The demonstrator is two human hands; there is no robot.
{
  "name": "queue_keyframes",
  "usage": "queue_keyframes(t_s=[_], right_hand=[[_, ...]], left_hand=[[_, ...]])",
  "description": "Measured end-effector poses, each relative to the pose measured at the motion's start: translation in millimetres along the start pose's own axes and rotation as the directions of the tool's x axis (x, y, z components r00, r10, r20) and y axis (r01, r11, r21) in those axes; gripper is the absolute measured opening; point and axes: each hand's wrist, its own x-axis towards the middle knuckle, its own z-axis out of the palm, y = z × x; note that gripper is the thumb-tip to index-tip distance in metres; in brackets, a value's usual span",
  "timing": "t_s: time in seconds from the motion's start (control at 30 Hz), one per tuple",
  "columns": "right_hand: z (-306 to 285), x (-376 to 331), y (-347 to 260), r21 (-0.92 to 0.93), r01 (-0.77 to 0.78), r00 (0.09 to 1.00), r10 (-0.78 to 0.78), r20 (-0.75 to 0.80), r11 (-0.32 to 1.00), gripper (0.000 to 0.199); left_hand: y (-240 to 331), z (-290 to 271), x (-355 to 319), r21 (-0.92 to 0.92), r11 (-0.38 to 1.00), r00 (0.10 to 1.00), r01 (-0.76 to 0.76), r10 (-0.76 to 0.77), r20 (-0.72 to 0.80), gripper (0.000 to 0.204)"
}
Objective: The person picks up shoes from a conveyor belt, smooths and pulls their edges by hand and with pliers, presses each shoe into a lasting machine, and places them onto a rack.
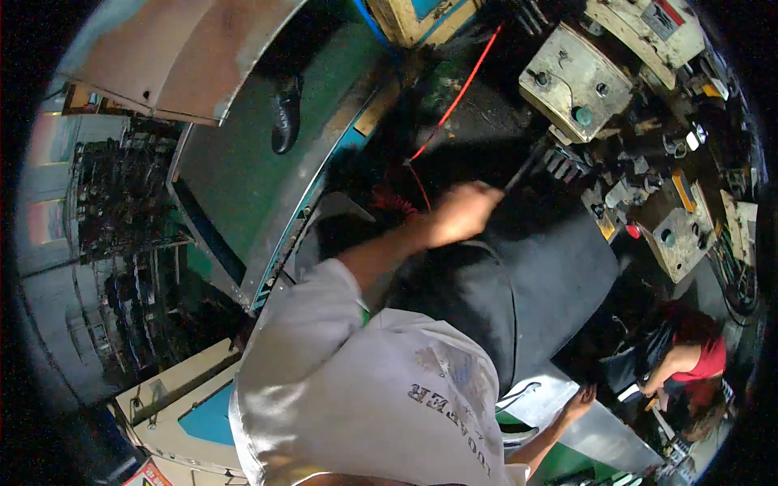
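Observation:
My left hand (466,215), a little blurred, is closed like a fist in front of my dark apron (535,283). From its far side a thin grey rod (525,168) sticks out toward a dark toothed metal part (563,164) on the machine. Lower right, my right hand (578,403) is at a shiny metal sheet (608,429). Its fingers are small and partly in shadow, so what they hold, if anything, cannot be made out. A red cord (458,97) runs down behind my left hand to a red coil (393,200).
Soiled machine control boxes (575,81) with knobs stand far right, with another box (673,231) nearer. A person in red (701,360) works at the right. A black shoe (285,117) is on the green floor (235,174). Beige-and-blue machinery (203,413) stands left.

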Motion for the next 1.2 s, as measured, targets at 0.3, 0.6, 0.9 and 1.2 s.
queue_keyframes(t_s=[0.3, 0.6, 0.9, 1.2], right_hand=[[-27.4, -297.5, 122.2, -0.483, -0.750, 0.582, 0.797, -0.160, 0.451, 0.104], [58.6, -305.5, 28.6, 0.316, -0.764, 0.529, 0.827, -0.193, 0.563, 0.098], [39.1, -318.8, 78.9, 0.514, -0.663, 0.380, 0.836, -0.397, 0.545, 0.118], [26.9, -222.9, -115.8, 0.849, -0.352, 0.730, 0.684, -0.015, 0.394, 0.065]], left_hand=[[165.4, 128.7, -26.9, -0.218, 0.662, 0.652, -0.717, 0.748, 0.128, 0.048], [158.5, 109.9, 7.1, -0.235, 0.783, 0.772, -0.576, 0.615, 0.159, 0.031], [201.7, 127.4, 15.1, -0.388, 0.765, 0.708, -0.514, 0.634, 0.312, 0.030], [346.4, 140.1, 22.6, -0.761, 0.565, 0.529, -0.318, 0.772, 0.352, 0.052]])
